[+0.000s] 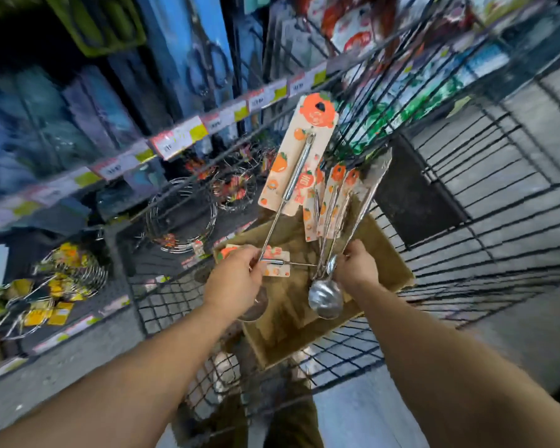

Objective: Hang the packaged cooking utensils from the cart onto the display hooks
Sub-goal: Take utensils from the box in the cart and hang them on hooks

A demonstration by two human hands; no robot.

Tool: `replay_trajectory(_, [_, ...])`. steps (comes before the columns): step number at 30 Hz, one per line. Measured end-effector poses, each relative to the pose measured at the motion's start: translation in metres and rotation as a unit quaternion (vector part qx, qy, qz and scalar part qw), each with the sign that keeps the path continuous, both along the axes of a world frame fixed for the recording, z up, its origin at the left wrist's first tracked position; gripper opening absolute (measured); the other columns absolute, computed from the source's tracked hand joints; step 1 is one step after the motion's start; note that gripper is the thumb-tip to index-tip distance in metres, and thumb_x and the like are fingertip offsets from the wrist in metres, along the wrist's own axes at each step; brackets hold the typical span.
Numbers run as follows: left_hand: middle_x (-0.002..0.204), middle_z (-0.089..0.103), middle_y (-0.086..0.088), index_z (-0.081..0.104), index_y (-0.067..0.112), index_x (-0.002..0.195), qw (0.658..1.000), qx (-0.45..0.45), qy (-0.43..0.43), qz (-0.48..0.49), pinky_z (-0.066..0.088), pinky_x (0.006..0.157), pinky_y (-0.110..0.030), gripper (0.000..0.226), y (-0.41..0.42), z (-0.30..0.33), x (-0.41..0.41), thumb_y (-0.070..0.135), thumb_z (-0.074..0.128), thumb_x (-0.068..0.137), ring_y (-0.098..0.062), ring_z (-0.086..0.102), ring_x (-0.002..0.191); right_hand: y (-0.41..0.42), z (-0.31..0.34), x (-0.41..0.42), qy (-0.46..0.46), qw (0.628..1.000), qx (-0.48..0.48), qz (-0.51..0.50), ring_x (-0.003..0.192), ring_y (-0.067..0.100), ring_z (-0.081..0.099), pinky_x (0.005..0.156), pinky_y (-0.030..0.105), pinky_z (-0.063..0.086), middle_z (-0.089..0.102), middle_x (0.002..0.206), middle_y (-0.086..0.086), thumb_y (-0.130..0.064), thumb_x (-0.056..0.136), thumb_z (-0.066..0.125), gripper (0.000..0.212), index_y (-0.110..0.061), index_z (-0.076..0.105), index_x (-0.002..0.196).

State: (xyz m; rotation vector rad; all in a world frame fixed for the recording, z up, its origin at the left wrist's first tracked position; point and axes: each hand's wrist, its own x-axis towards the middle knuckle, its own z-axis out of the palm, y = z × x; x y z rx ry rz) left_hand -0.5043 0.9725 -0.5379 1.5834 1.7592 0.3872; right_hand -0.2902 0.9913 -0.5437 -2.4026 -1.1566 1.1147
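At the far left, wire baskets with yellow tags (pixel 62 279) lie on a low shelf, and a row of price labels (pixel 178 137) runs along the shelf edge above them; further in, a round wire rack (pixel 181 218) sits on the shelf beside the black wire cart (pixel 466 253). The left hand (pixel 235 281) is curled round the thin metal handle of a carded utensil (pixel 296 156), whose orange-printed backing card stands tilted up above the cart. Below it, an open cardboard box (pixel 385 240) rests inside the cart, with another carded utensil (pixel 274 261) lying flat in it, just beside the left hand. To the right, the right hand (pixel 356 270) grips a bunch of carded ladles (pixel 325 299) by their handles, bowls hanging down over the box and cards pointing up; the exact count is blurred. Packaged goods (pixel 356 30) hang on the wire rack at the upper right
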Motion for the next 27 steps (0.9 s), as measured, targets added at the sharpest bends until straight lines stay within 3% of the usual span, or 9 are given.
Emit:
replay_trajectory(3, [0.091,0.066,-0.005,0.061,0.015,0.094,0.999,0.036,0.000,-0.016,0.049,0.071,-0.039,0.014,-0.006,0.034,-0.009,0.029,0.057,0.092,-0.028,0.060,0.083,-0.019,0.041,-0.019,-0.007,0.999,0.037,0.016,0.090,0.027,0.059,0.076,0.033,0.044,0.063,0.100,0.008,-0.019,0.096,0.046,0.007,-0.016,0.047,0.103])
replay_trajectory(6, [0.088,0.064,-0.006,0.059,0.014,0.089,0.998,0.065,-0.009,-0.011,0.049,0.072,-0.041,0.016,-0.019,0.064,-0.021,0.030,0.061,0.089,-0.029,0.059,0.083,-0.037,0.078,-0.042,-0.013,0.994,0.096,0.050,0.098,0.030,0.060,0.075,0.029,0.039,0.064,0.108,0.010,-0.017,0.096,0.047,0.017,-0.012,0.051,0.113])
replay_trajectory(9, [0.081,0.059,0.000,0.054,0.017,0.084,0.996,0.090,-0.011,-0.003,0.045,0.066,-0.036,0.016,-0.042,0.093,-0.034,0.030,0.063,0.087,-0.026,0.056,0.078,-0.059,0.111,-0.069,-0.011,0.987,0.142,0.073,0.092,0.033,0.059,0.073,0.030,0.040,0.064,0.102,0.012,-0.017,0.094,0.049,0.017,-0.009,0.052,0.110])
replay_trajectory(12, [0.082,0.061,0.000,0.058,0.015,0.088,0.992,0.128,-0.013,0.013,0.045,0.066,-0.035,0.015,-0.075,0.122,-0.052,0.029,0.063,0.088,-0.025,0.057,0.079,-0.086,0.142,-0.097,-0.004,0.976,0.183,0.122,0.081,0.031,0.057,0.067,0.033,0.041,0.059,0.086,0.009,-0.015,0.091,0.051,0.003,-0.013,0.050,0.093])
replay_trajectory(14, [0.085,0.065,-0.003,0.062,0.015,0.091,0.986,0.157,-0.026,0.039,0.049,0.070,-0.038,0.015,-0.103,0.143,-0.071,0.029,0.064,0.087,-0.025,0.061,0.080,-0.108,0.165,-0.118,0.003,0.963,0.221,0.153,0.075,0.027,0.055,0.063,0.032,0.038,0.052,0.075,0.000,-0.014,0.089,0.053,0.015,-0.022,0.043,0.081])
replay_trajectory(18, [0.083,0.067,-0.003,0.061,0.017,0.090,0.971,0.209,-0.047,0.105,0.052,0.066,-0.040,0.011,-0.175,0.186,-0.121,0.027,0.066,0.086,-0.026,0.064,0.068,-0.162,0.208,-0.169,0.024,0.940,0.266,0.213,0.075,0.019,0.052,0.063,0.027,0.032,0.053,0.076,-0.005,-0.017,0.090,0.058,0.012,-0.012,0.052,0.098])
replay_trajectory(22, [0.083,0.064,0.001,0.060,0.017,0.089,0.958,0.227,-0.037,0.173,0.046,0.066,-0.033,0.010,-0.250,0.228,-0.182,0.026,0.063,0.089,-0.020,0.060,0.073,-0.216,0.243,-0.238,0.073,0.908,0.295,0.288,0.064,0.016,0.050,0.066,0.030,0.040,0.049,0.067,-0.009,-0.017,0.091,0.059,0.014,-0.016,0.045,0.091])
replay_trajectory(24, [0.083,0.062,0.003,0.062,0.015,0.093,0.947,0.242,-0.028,0.209,0.038,0.066,-0.028,0.012,-0.287,0.246,-0.221,0.026,0.062,0.090,-0.016,0.056,0.076,-0.239,0.261,-0.282,0.092,0.889,0.293,0.338,0.066,0.023,0.055,0.065,0.032,0.044,0.054,0.068,-0.004,-0.020,0.092,0.057,0.014,-0.016,0.044,0.092])
replay_trajectory(27, [0.078,0.059,0.003,0.058,0.017,0.088,0.928,0.253,-0.012,0.272,0.039,0.064,-0.029,0.012,-0.345,0.263,-0.292,0.029,0.061,0.091,-0.018,0.055,0.074,-0.275,0.284,-0.362,0.119,0.852,0.290,0.419,0.064,0.026,0.057,0.062,0.035,0.049,0.056,0.072,0.003,-0.024,0.095,0.055,0.014,-0.017,0.044,0.099])
